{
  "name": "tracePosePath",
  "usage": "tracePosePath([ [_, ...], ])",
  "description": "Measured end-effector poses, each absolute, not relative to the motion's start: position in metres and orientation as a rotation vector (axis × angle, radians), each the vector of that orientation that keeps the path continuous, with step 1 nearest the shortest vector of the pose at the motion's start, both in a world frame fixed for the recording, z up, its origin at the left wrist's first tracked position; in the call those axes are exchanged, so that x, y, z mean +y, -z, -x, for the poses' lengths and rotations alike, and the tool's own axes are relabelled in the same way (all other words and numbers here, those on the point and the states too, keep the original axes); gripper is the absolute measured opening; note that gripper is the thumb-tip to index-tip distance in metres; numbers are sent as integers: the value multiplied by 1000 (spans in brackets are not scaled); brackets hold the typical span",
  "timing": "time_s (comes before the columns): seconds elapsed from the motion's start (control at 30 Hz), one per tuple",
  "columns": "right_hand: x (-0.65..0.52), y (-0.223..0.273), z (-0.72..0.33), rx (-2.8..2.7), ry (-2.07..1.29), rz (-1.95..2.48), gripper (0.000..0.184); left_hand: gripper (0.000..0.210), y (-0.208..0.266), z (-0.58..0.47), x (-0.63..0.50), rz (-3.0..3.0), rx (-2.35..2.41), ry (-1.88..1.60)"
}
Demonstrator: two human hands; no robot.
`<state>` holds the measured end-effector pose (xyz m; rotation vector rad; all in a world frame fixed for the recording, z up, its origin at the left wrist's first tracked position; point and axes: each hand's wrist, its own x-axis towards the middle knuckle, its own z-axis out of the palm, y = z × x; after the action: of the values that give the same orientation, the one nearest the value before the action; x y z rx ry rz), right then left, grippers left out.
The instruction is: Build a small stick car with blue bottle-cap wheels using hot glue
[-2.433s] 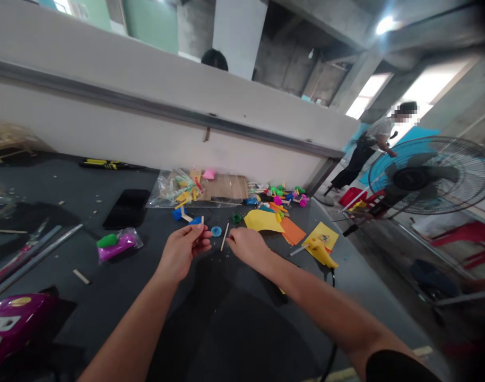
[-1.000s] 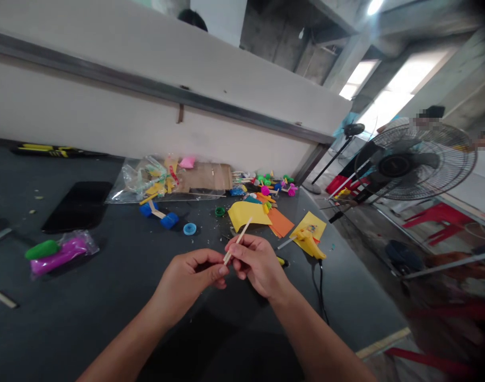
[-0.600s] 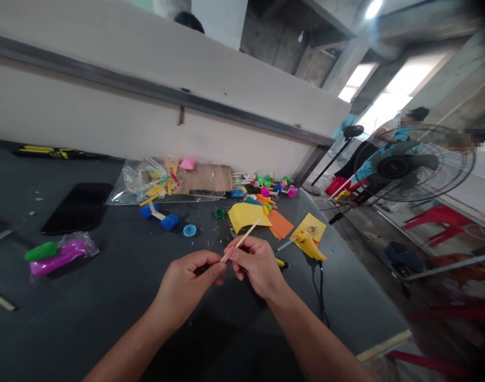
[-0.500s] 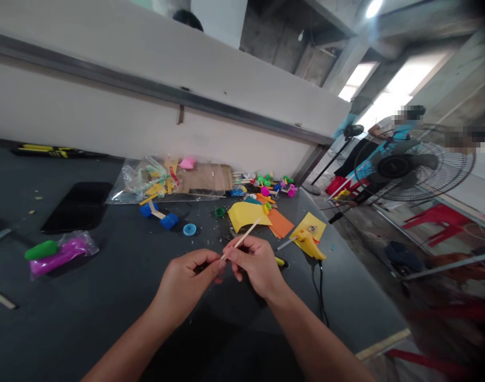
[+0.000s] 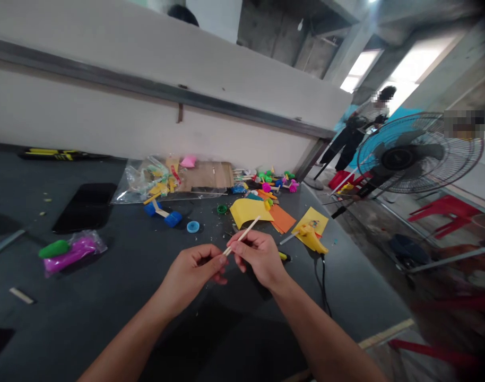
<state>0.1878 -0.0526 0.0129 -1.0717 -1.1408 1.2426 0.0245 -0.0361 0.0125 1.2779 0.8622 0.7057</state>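
Note:
A thin pale wooden stick (image 5: 248,229) slants up and to the right between my hands, above the dark table (image 5: 119,302). My left hand (image 5: 197,273) pinches its lower end between thumb and forefinger. Further up, my right hand (image 5: 258,254) has thumb and fingers closed on the same stick. Just beyond its tip lies a yellow sheet (image 5: 244,211), with orange sheets (image 5: 281,220) beside it. To the right a yellow glue gun (image 5: 314,241) rests on another yellow sheet. A blue bottle cap (image 5: 193,227) lies beyond my left hand.
Left are a phone (image 5: 85,207) and a bag of purple clay (image 5: 73,252). At the back lie a plastic bag of scraps (image 5: 147,180) and several small colourful pieces (image 5: 274,180). A black cable (image 5: 324,281) runs towards the right edge. A fan (image 5: 401,154) and a person (image 5: 357,127) are beyond.
Both hands still hold the stick, and the left fingers have shifted slightly along its lower end. The camera view has shifted a little. The person in the background stands more upright.

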Motion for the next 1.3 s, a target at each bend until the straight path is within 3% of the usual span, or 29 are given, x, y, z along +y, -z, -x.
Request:
tracePosePath([
  [0.23, -52, -16, -189, -1237, -1171, 1221, 18, 37, -6, -22, -35, -1698, 967, -678],
  [0.53, -46, -12, -183, -1380, -1133, 1351, 21, 32, -6, -23, -37, -1928, 1078, -634],
  [0.67, -51, -26, -211, -1774, -797, 1570, 28, 30, -6, -25, -34, -1707, 1159, -702],
  [0.77, -69, -23, -239, -2024, -302, 1936, 46, 27, -3, -25, -31, -1524, 1170, -764],
  [0.87, -88, -9, -255, -2179, -198, 2226, 72, 27, -1, -24, -31, -1514, 1161, -817],
  [0.97, -93, 5, -253, -2218, -161, 2335, 80, 28, 1, -23, -31, -1635, 1171, -868],
  [1.03, -89, 10, -246, -2181, -111, 2396, 78, 29, 4, -21, -30, -1722, 1193, -913],
  [1.13, -83, 9, -237, -2076, -91, 2492, 61, 30, 9, -18, -27, -1856, 1235, -958],
  [1.3, -97, -7, -234, -1966, -432, 2326, 35, 27, 12, -12, -22, -2066, 1276, -965],
])
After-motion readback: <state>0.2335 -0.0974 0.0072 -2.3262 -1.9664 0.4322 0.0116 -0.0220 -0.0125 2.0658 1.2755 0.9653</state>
